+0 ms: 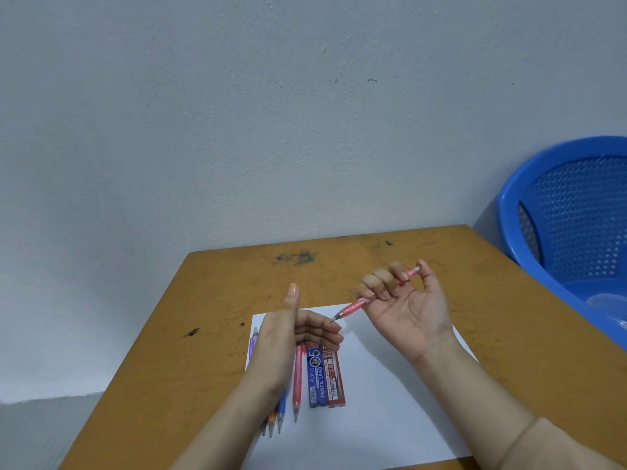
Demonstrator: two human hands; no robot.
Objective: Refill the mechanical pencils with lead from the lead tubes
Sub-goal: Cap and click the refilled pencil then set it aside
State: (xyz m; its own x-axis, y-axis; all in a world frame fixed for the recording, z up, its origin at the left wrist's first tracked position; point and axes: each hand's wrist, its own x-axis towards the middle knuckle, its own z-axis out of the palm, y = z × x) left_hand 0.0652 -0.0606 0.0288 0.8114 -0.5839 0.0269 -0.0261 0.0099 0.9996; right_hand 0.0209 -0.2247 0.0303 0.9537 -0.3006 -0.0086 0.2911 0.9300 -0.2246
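My right hand (pixel 403 300) grips a pink mechanical pencil (pixel 353 307), thumb on its top end, tip pointing down-left toward my left hand. Held above the paper, my left hand (pixel 291 337) has its thumb up and fingers loosely cupped, holding nothing that I can see. On the white paper (pixel 390 395) lie a blue lead tube (pixel 315 376) and a red lead tube (pixel 334 378) side by side. Left of them lies another pink pencil (pixel 297 381). Several more pencils (pixel 276 418) lie partly hidden under my left forearm, among them a purple one (pixel 252 344).
The paper lies on a worn yellow-brown table (pixel 475 300) pushed against a grey wall. A blue plastic basket (pixel 576 225) stands off the table's right edge. Dark smudges mark the tabletop near the back.
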